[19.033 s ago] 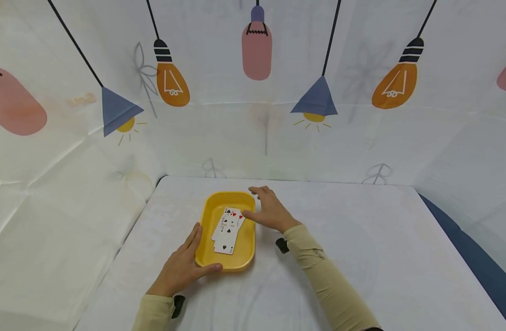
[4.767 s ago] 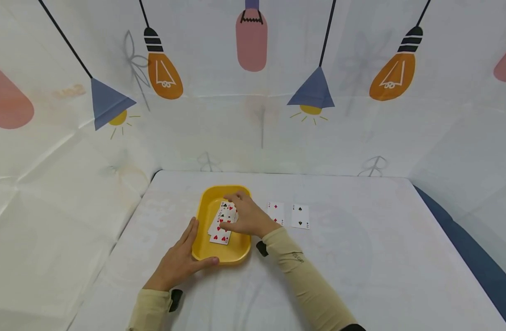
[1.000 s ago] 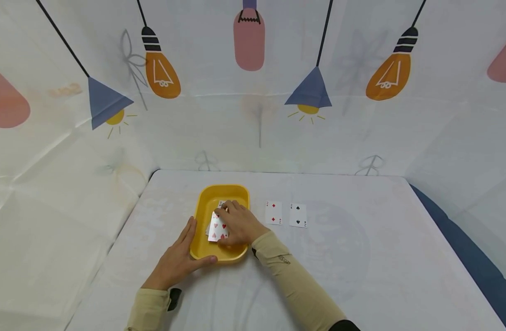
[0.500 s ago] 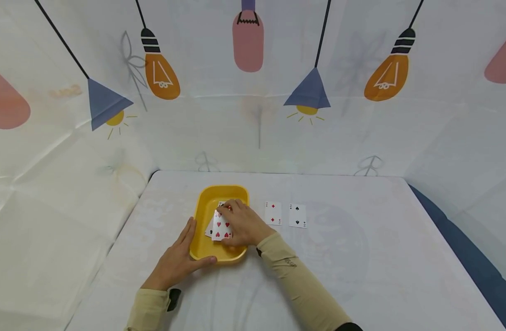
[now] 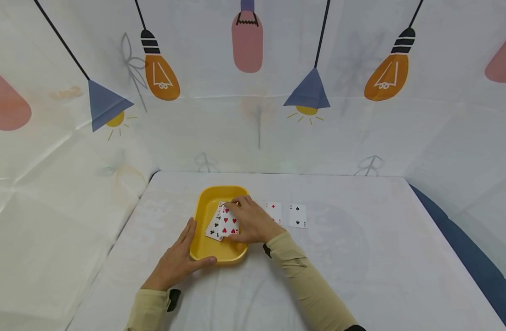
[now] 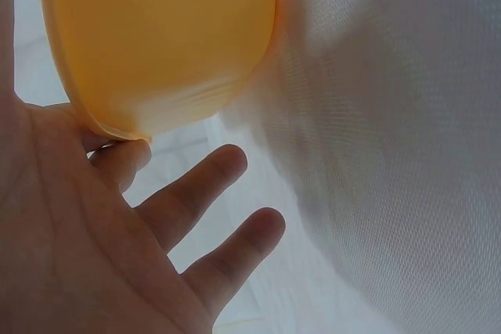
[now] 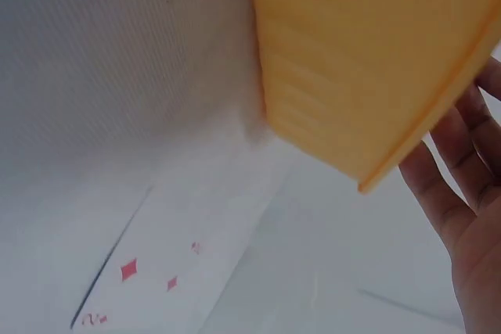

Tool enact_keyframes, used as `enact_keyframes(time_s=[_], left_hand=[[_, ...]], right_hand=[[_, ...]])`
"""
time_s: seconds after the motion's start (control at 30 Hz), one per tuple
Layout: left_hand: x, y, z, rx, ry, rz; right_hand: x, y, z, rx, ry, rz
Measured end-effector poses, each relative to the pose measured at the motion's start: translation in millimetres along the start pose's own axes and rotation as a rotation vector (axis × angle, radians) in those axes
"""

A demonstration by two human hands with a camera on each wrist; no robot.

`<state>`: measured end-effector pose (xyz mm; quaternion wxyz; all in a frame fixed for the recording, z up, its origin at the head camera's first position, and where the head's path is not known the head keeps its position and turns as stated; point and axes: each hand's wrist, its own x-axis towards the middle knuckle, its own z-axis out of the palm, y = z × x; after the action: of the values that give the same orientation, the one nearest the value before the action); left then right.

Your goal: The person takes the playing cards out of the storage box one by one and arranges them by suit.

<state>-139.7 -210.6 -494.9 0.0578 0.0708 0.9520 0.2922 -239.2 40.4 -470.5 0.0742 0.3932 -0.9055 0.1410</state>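
In the head view, a yellow tray (image 5: 201, 246) stands on the white table. My left hand (image 5: 177, 265) steadies its near left corner, straight fingers along the side and thumb at the near edge. The left wrist view has those fingers by the tray wall (image 6: 164, 44). Over the tray, my right hand (image 5: 256, 224) pinches a hearts playing card (image 5: 228, 224) between thumb and fingertips at its two ends. Beneath it, partly covered, lies a clubs card (image 5: 213, 230). In the right wrist view the right-hand fingers (image 7: 446, 213) reach over the rim; the held card is hidden there.
To the tray's right, a two of diamonds (image 5: 273, 209) and a two of spades (image 5: 298, 216) lie face up, side by side. Part of the diamonds card is behind the right hand. A white printed sheet (image 5: 219, 128) hangs behind the table (image 5: 360, 257).
Over the last second, the right hand has moved right with the hearts card, uncovering more of the clubs card. The two laid-out cards appeared since the oldest frame. The left hand has stayed at the tray.
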Motion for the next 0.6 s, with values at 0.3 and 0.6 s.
enact_keyframes(time_s=[0.3,0.6], left_hand=[[0.4,1.2,0.2,0.015,-0.001,-0.007],[0.7,1.7,-0.7,0.017,0.001,-0.001]], right_hand=[[-6.7,13.7,-12.4,0.029,-0.001,0.046],[-11.4,24.4,-23.1,0.069,0.002,0.011]])
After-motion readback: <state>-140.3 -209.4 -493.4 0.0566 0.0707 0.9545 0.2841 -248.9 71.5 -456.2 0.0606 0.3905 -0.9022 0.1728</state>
